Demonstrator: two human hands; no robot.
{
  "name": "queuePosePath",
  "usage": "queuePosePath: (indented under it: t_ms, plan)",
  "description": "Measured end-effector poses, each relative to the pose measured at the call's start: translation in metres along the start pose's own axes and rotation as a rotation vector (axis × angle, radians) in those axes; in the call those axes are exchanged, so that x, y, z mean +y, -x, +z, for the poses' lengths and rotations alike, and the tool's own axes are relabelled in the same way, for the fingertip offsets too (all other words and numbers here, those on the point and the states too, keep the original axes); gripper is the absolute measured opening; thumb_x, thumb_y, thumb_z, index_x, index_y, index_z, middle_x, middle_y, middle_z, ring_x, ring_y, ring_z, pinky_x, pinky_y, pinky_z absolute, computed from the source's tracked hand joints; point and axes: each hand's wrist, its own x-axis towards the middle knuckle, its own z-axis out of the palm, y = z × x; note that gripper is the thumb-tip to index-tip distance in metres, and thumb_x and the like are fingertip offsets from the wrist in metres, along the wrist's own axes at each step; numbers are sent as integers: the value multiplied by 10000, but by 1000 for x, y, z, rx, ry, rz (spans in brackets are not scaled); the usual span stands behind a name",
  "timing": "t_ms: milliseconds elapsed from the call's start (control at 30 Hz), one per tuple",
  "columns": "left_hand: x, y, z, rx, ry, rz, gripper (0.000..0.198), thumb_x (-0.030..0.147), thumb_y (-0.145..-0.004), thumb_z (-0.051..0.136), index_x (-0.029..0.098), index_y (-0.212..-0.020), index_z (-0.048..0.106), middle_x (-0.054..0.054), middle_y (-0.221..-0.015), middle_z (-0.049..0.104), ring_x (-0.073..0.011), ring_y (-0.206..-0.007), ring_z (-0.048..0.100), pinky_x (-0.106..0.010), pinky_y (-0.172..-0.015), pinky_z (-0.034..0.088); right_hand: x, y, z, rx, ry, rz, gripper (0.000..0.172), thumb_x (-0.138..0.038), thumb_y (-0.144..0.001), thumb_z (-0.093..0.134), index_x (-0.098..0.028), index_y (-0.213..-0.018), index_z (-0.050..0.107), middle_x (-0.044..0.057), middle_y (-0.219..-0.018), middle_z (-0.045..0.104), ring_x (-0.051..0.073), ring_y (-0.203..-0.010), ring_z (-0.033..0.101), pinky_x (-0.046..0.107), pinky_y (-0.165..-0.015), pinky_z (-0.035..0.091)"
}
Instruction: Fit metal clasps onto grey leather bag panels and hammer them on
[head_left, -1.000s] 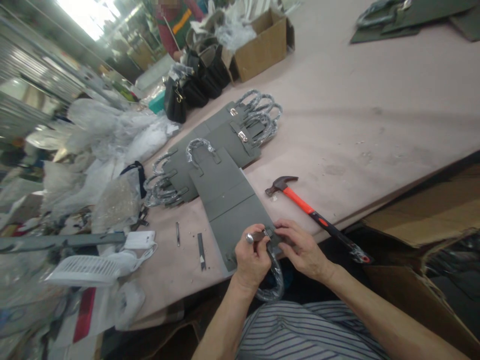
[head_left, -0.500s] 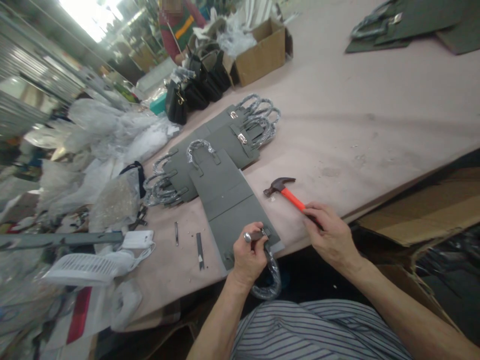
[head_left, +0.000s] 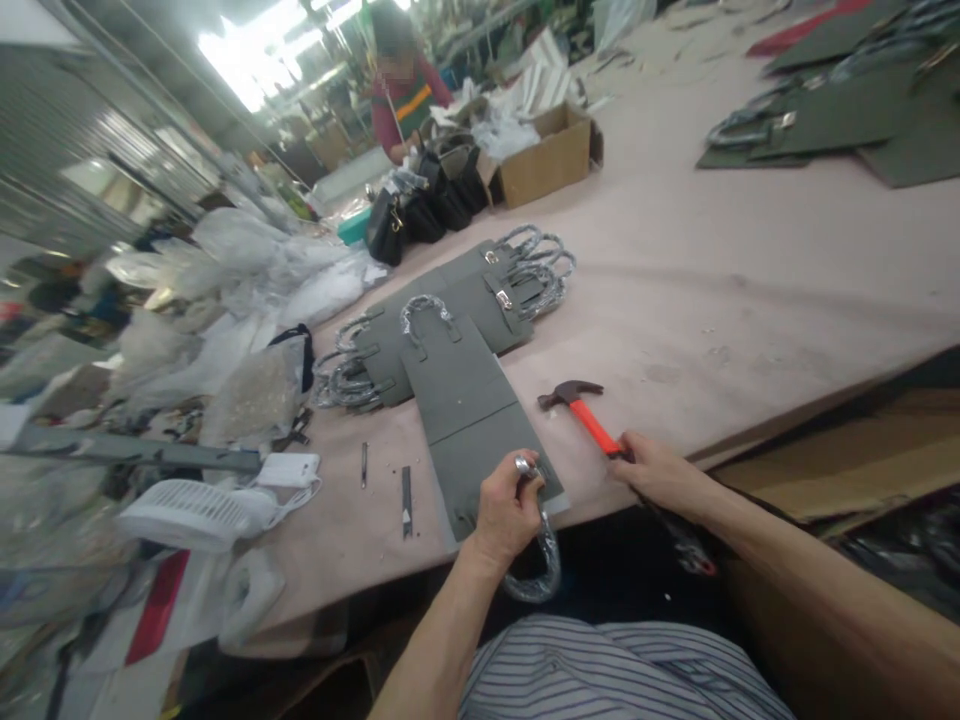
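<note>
My left hand (head_left: 504,515) is closed around a short metal punch (head_left: 523,466), its round shiny end showing above my fingers. The punch stands over the near end of a grey-green bag panel (head_left: 469,385); its tip is hidden by my hand. A plastic-wrapped handle (head_left: 550,572) at that end hangs past the table edge. My right hand (head_left: 660,472) grips the handle of a claw hammer (head_left: 592,424) with an orange-red shaft. The hammer's dark head lies over the table, right of the panel and apart from the punch.
More bag panels (head_left: 465,290) with wrapped handles lie beneath and behind this one. Left are a cutter blade (head_left: 407,500), a thin metal tool (head_left: 364,465) and a white fan (head_left: 184,512). Farther back stand black bags (head_left: 424,215), a cardboard box (head_left: 547,165) and a person (head_left: 409,90).
The view has tilted up, so things on the table appear lower. The punch looks more upright in my left hand. My right hand's grip on the hammer has shifted, and more handle shows below it.
</note>
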Motion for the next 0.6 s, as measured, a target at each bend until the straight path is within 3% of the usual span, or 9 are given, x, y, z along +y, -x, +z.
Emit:
queuePosePath:
  t_ms: [100,200,300,400,500,600]
  plan:
    - [1,0,2,-1,38,-31,267,86,-840,567,189,-1073,647,-60,-975,739,-176,-870,720,-288,-828,594,-12,14,-5,-175,-266,113,174,-330,-850,497,-223,-724,442,-36,-617,454,105,-458,401,252,-441,378]
    - [1,-2,3,7,55,-45,280,87,-836,569,187,-1083,655,-64,-989,743,-182,-890,724,-297,-845,593,-26,41,-19,-124,-438,123,273,-483,-880,466,-233,-770,449,-71,-570,383,89,-396,308,234,-366,305]
    - [1,-2,2,9,48,-48,278,86,-825,580,187,-1071,665,-68,-991,749,-194,-911,726,-302,-851,594,-41,72,-40,181,-220,-178,412,-622,-924,411,-236,-814,505,-50,-547,417,122,-418,390,258,-394,319]
    - [2,-3,2,4,33,-41,257,86,-819,582,187,-1038,670,-71,-971,749,-204,-907,725,-308,-841,595,-49,92,-55,415,105,-531,419,-600,-976,376,-249,-796,515,-26,-523,464,146,-438,452,292,-456,327]
    - [2,-3,2,1,-2,-27,227,76,-810,573,188,-982,669,-62,-880,735,-201,-813,716,-303,-775,597,-52,97,-63,368,389,-765,419,-538,-1011,344,-269,-714,464,-27,-472,455,144,-370,388,332,-441,219]
    - [2,-3,2,2,-19,-10,223,72,-805,573,200,-962,666,-47,-825,718,-196,-763,704,-297,-738,596,-58,103,-76,351,470,-806,422,-558,-1001,366,-282,-696,464,-14,-470,467,155,-361,377,352,-443,185]
